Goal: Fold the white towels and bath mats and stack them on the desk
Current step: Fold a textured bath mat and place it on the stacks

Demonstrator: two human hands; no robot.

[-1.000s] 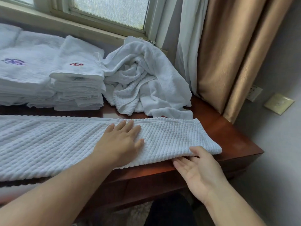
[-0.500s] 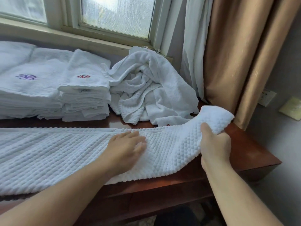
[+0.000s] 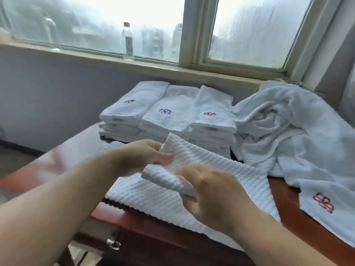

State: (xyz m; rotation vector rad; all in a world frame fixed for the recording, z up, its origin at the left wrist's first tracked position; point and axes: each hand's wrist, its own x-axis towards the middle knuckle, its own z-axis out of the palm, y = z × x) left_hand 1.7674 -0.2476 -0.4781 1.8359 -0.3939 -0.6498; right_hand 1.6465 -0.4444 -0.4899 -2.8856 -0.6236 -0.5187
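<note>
A white waffle-textured bath mat point(image 3: 217, 169) lies folded over itself on the wooden desk point(image 3: 286, 214). My left hand point(image 3: 142, 156) pinches its far corner, raised above the desk. My right hand point(image 3: 213, 191) grips its near corner, also lifted. Behind them stand three stacks of folded white towels point(image 3: 169, 116) with embroidered flower logos. A heap of unfolded white towels point(image 3: 288, 135) lies to the right, one end with a red logo hanging toward the desk's front edge.
A window sill point(image 3: 134, 62) runs behind the desk with a clear bottle point(image 3: 128, 41) standing on it. The grey wall is at the left. A metal handle point(image 3: 113, 244) shows on the desk's front. The image is motion-blurred.
The right end of the mat has been carried leftward over the rest. My left hand left the flat mat and now pinches a corner. The view swung left and up.
</note>
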